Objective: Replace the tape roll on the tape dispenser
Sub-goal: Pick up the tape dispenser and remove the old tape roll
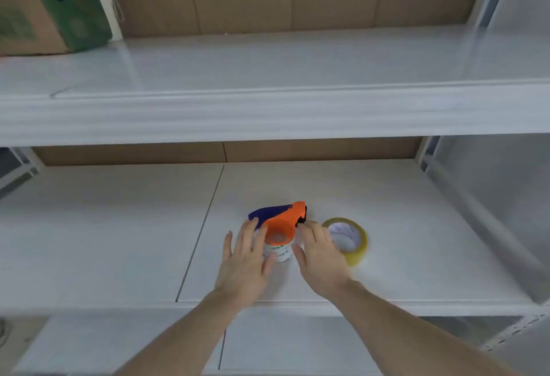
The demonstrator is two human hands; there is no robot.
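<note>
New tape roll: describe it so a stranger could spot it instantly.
On the middle white shelf, look just right of the orange and blue tape dispenser, beside the right hand. The new tape roll is the loose ring of yellowish clear tape, mounted on nothing.

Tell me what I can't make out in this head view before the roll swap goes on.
- Core on the tape dispenser: the left hand and right hand cover its sides; its print is too blurred to read.
- Whether either hand grips: fingers spread, contact unclear.
- Yellow tape roll: near edge motion-blurred, left side behind the right hand.
- Cardboard box: cut off by the top and left edges.
</note>
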